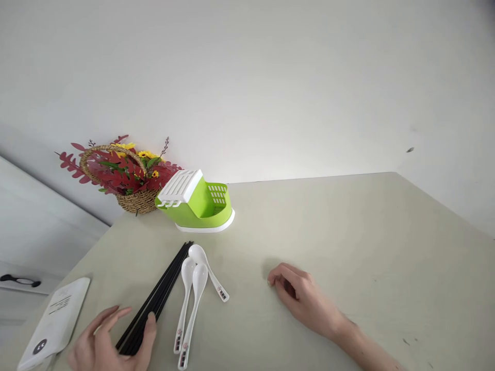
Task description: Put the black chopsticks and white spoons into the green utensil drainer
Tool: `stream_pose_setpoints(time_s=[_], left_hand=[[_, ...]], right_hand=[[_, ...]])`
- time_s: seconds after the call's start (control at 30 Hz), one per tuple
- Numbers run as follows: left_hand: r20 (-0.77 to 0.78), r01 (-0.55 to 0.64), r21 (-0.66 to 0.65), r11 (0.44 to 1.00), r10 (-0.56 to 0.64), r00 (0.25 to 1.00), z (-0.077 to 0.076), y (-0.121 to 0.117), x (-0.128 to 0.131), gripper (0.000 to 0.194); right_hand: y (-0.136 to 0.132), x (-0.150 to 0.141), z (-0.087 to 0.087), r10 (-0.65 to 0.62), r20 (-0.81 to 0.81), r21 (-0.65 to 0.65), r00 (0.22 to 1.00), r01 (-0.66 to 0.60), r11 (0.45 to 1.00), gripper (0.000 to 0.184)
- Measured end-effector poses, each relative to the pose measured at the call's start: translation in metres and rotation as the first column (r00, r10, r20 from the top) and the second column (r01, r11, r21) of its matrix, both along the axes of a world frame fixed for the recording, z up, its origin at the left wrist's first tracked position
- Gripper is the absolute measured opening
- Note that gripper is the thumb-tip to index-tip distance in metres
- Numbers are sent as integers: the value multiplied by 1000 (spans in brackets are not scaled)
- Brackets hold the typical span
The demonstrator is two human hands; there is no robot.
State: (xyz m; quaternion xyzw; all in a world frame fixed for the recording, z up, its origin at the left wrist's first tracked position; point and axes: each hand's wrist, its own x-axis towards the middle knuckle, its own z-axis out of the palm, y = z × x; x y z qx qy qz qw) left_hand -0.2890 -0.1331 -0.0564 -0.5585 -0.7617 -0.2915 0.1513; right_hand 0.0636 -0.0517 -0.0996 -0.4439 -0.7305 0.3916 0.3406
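Note:
My left hand [112,342] straddles a bundle of black chopsticks [160,288] at their near end, thumb on the right side and fingers spread on the left. The fingers are apart, not closed round the bundle. Curled into a loose fist, my right hand [297,291] rests on the table; nothing shows in it, though its palm is partly hidden. Between the hands lie three white spoons: one nearest the chopsticks [187,275], one beside it [199,283] and one slanting to the right [209,268], their bowls pointing away from me.
A green and white utensil holder [204,219] stands at the back of the table [328,221]. Behind it on the left is a wicker basket [137,202] of red leaves and yellow flowers. A white packet [58,319] with print lies at the left edge. A wall rises behind.

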Motion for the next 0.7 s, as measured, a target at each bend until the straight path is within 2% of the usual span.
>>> stream_pose_setpoints(time_s=[0.1, 0.2, 0.3, 0.4, 0.57, 0.7], left_hand=[[-6, 7, 20, 1000, -7, 1000, -2, 10, -1, 57], [77, 36, -73, 997, -31, 997, -10, 13, -5, 72], [181, 9, -183, 983, 24, 983, -15, 11, -14, 79], [188, -6, -241, 971, 53, 981, -16, 10, -21, 74], [29, 10, -188, 982, -5, 1000, -17, 11, -23, 56], [1, -13, -204, 979, 14, 1000, -20, 11, -25, 56]], right_hand=[[1, 0, -1, 1, 2, -7, 1000, -1, 1000, 19], [1, 0, -3, -5, 2, -7, 1000, 5, 1000, 19], [0, 0, -3, -2, 7, -6, 1000, 2, 1000, 19], [0, 0, -2, 3, 14, -15, 1000, -3, 1000, 19], [1, -1, -2, 3, 14, -25, 1000, -3, 1000, 19], [1, -1, -1, -1, 25, -30, 1000, 1, 1000, 19]])
